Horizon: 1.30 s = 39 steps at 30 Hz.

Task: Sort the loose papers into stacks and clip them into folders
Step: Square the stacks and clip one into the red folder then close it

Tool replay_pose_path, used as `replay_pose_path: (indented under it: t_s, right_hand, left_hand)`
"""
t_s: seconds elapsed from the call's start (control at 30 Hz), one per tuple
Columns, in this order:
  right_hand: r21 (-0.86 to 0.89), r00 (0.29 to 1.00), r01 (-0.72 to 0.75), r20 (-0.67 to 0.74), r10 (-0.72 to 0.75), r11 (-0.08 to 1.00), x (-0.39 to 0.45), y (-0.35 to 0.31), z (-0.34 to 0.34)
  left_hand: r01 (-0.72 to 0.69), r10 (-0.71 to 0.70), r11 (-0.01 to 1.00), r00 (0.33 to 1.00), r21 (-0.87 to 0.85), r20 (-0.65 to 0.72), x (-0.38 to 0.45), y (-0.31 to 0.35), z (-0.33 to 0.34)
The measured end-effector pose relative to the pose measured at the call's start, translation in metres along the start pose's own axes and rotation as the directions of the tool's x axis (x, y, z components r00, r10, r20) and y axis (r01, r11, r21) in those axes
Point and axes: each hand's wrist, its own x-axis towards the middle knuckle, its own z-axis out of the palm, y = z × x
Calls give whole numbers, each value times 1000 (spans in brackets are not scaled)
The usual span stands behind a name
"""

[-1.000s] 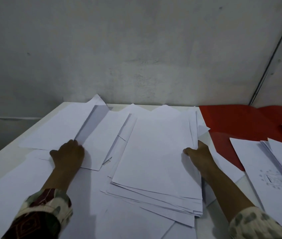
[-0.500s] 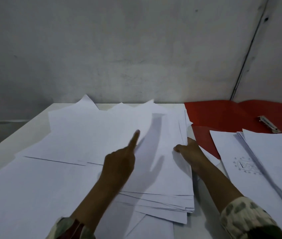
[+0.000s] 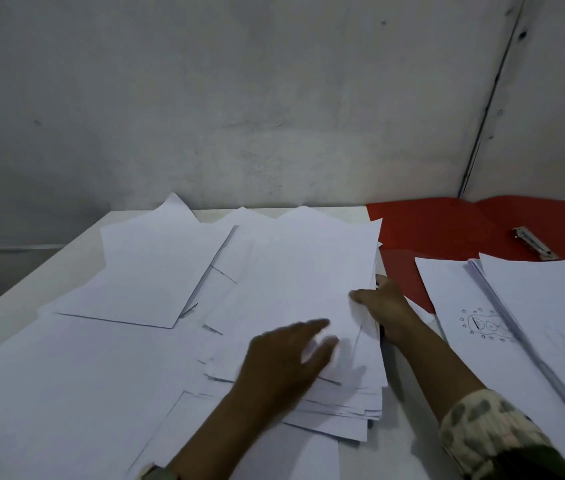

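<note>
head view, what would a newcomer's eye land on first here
The red folder at the far right, open with its metal clip showing, stands out against the white. In the middle, both hands work a paper stack: the left hand lies on it and the right hand grips its right edge.

Big paper stack (image 3: pixel 302 271) sits mid-table, loose sheets (image 3: pixel 149 271) spread to its left. Open folder (image 3: pixel 447 233) lies right and behind, with another paper pile (image 3: pixel 551 306) overlapping its near edge.

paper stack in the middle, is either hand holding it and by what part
The right hand pinches the paper stack at its right edge, thumb on top. The left hand is over the stack, blurred; it grips nothing.
</note>
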Motion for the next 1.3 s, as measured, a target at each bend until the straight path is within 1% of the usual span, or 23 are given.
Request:
replay_pose_path:
  t_s: [0.1,0.13,0.17,0.23,0.3,0.33,0.4,0.47,0.57,0.6,0.63,0.7,0.73,0.77,0.83,0.87,0.9,0.93,0.97,1.03,1.13,1.2,1.3]
  right_hand:
    - [0,998,39,-39,-39,999,2,1,0]
    - [4,998,44,-48,-44,999,2,2,0]
    - [9,997,50,-53,-50,999,3,3,1]
    - [5,996,63,-64,-62,998,4,5,3]
    - [-8,995,72,-68,-72,997,6,7,5]
    - [-12,995,74,-67,-75,997,7,8,6]
    - [-14,995,75,-67,-76,997,8,9,7]
    - [-22,994,76,-71,-78,997,8,10,7]
    - [-27,995,79,-66,-80,997,7,10,7]
    - [-32,995,75,-61,-76,997,6,9,7]
    - [-39,996,69,-55,-71,997,6,8,6]
    - [-50,997,60,-37,-62,997,4,5,4]
    - [-55,998,57,-32,-58,997,4,4,3]
    - [-59,998,55,-28,-56,997,4,4,2]
    - [-71,998,51,-17,-53,996,3,2,1]
    - [-79,999,50,-13,-51,996,3,2,1]
    - [-85,999,49,-13,-50,995,3,2,2]
    - [-90,999,50,-15,-51,995,2,1,1]
    - [-93,998,53,-19,-55,994,1,1,0]
    - [-94,998,66,-16,-68,993,-1,0,-2]
    - [-60,998,47,-32,-49,997,-1,1,-7]
    - [-24,998,20,-60,-22,999,-3,0,-9]
    - [82,998,-33,-45,37,996,-7,-6,-12]
  left_hand:
    - [122,-114,991,981,46,-155,10,-32,-15]
    - [171,-158,981,979,95,-132,13,-46,-21]
    - [229,-219,961,972,153,-81,14,-63,-27]
    - [305,-321,903,947,304,2,13,-93,-33]
    - [375,-436,806,899,458,31,10,-111,-37]
    - [421,-501,757,865,501,30,9,-118,-40]
    - [487,-598,690,801,536,43,10,-128,-44]
    - [530,-656,649,754,545,47,11,-132,-48]
    - [575,-674,629,739,523,-3,14,-138,-53]
    - [587,-658,637,752,500,-44,16,-138,-54]
    - [573,-619,656,781,491,-85,18,-137,-55]
    - [459,-423,762,887,456,-186,21,-130,-55]
    - [401,-362,807,916,434,-173,21,-123,-55]
    - [344,-291,830,939,440,-185,21,-119,-52]
    - [304,-268,899,951,315,-153,23,-100,-47]
    - [272,-233,924,958,270,-168,23,-90,-42]
    - [194,-149,943,973,270,-178,23,-81,-37]
    - [111,-69,950,986,290,-152,23,-72,-32]
    - [46,-11,950,993,310,-115,23,-64,-27]
    - [-41,72,951,993,306,-92,21,-50,-18]
    - [-121,140,955,989,271,-51,17,-26,-3]
    - [-194,214,936,976,293,-36,13,-15,9]
    - [-272,276,914,961,300,30,6,-1,22]
